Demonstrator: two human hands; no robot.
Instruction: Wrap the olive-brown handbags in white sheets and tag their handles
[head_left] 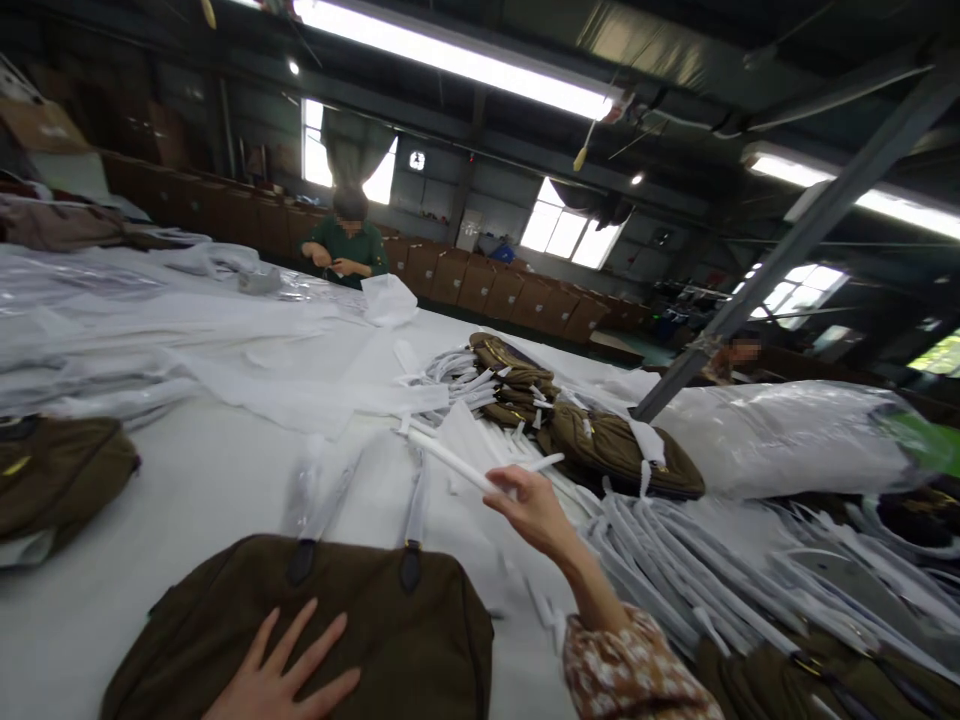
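Observation:
A dark olive handbag lies flat on the white table in front of me. Its handle is wrapped in clear plastic and stretches away from me, fixed by dark leather tabs. My left hand rests on the bag's front with fingers spread. Beyond the bag's right side, my right hand pinches the near end of a slim white tube, which looks like foam. The tube slants away to the upper left, above a pile of similar white strips.
Olive bags are stacked beyond my right hand, and another bag lies at left. Bundled grey-white strips cover the right side. White sheets spread across the back left. A slanted metal post rises at right. A person is across the table.

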